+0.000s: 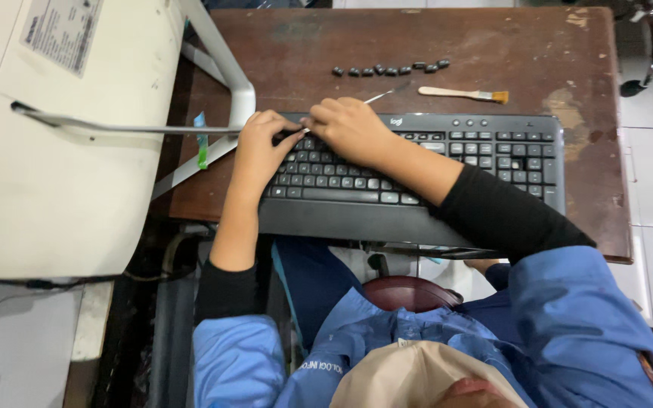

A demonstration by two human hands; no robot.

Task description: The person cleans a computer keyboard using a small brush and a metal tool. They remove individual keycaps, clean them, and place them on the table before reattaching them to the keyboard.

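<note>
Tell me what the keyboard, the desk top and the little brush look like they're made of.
Keyboard: matte black plastic, going by its dull moulded casing. Desk top: probably wood or laminate, dark brown and worn, with pale scuffed patches. Brush: light wooden-looking handle, tan bristles; the bristle material cannot be told.

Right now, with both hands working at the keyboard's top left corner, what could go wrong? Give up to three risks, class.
1. The right hand holds a thin metal tool against the keyboard; a slip could jab the left hand beside it.
2. The removed keycaps lie loose in a row on the table; a knock could scatter them.
3. The keyboard's front edge overhangs the table, so heavy pressing might tip it.
</note>
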